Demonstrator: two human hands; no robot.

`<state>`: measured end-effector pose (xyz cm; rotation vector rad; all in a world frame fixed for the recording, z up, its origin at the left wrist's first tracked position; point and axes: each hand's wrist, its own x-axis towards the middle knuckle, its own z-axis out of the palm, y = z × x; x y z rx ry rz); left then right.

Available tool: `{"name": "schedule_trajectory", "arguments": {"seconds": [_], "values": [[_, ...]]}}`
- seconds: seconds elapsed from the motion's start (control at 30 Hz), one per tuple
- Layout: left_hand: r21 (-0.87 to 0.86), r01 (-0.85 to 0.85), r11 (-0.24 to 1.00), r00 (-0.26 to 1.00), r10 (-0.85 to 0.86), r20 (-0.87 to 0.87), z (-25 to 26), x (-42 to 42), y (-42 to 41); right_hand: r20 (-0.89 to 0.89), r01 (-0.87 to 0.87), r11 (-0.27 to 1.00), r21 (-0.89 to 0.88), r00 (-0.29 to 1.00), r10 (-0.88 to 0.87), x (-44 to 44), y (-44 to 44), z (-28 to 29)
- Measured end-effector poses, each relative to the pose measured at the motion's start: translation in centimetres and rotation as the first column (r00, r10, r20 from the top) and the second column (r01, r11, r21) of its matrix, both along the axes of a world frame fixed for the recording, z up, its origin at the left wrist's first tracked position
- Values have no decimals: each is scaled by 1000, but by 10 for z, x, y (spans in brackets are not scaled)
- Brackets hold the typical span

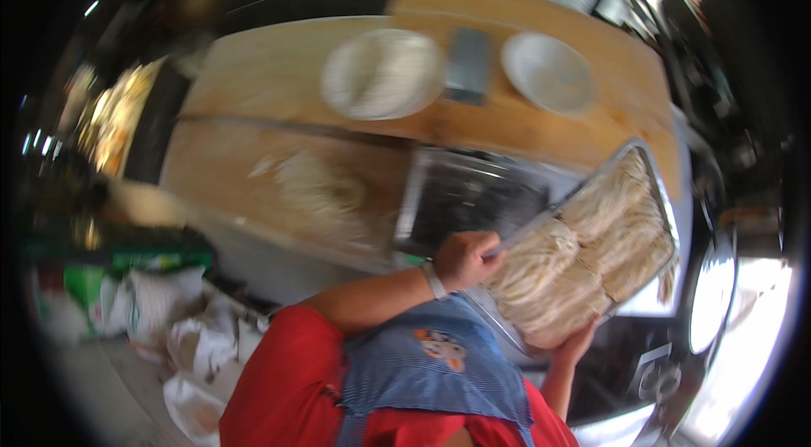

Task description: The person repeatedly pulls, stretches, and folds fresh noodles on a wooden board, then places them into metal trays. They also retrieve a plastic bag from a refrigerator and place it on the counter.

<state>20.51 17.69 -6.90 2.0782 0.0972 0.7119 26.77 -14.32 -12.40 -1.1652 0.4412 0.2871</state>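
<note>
A metal tray (pixel 664 209) filled with several bundles of pale noodles (pixel 545 257) is held at a slant over the right front of the worktable. My left hand (pixel 467 260) grips its left long rim, with the thumb toward the noodles. On the opposite side my right hand (pixel 575 340) holds the lower right rim from outside; part of that hand is hidden. Left of the tray, a dark-bottomed metal tray (pixel 478 193) sits at the table front. A loose heap of pale dough strands or noodles (pixel 320 190) lies on the wooden board, blurred.
At the back of the wooden table (pixel 272 60) stand a white bowl holding something pale (pixel 383 73), a grey rectangular block (pixel 469 67) and a second white bowl (pixel 548 73). White sacks and bags (pixel 203 345) are on the floor at left. Dark equipment (pixel 633 364) stands at right.
</note>
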Motion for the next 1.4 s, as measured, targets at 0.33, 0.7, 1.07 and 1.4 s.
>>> {"name": "schedule_trajectory", "arguments": {"seconds": [0.33, 0.7, 1.07, 1.4], "values": [[-177, -514, 839, 856, 514, -48, 105, -272, -100, 221, -463, 796, -390, 792, 569, -99, -5, 137], [-134, -837, 531, 546, 791, -276, 275, -247, -252, 27, -895, 441, -66, 440, 898, -3, -36, 237], [153, -905, 398, 279, 823, -494, 288, -156, -309, 72, -990, -49, -133, -59, 996, 64, -4, 248], [193, -952, -236, -305, 731, -611, 248, -317, -494, 336, -481, -85, -873, -718, 610, -66, 75, 300]]}}
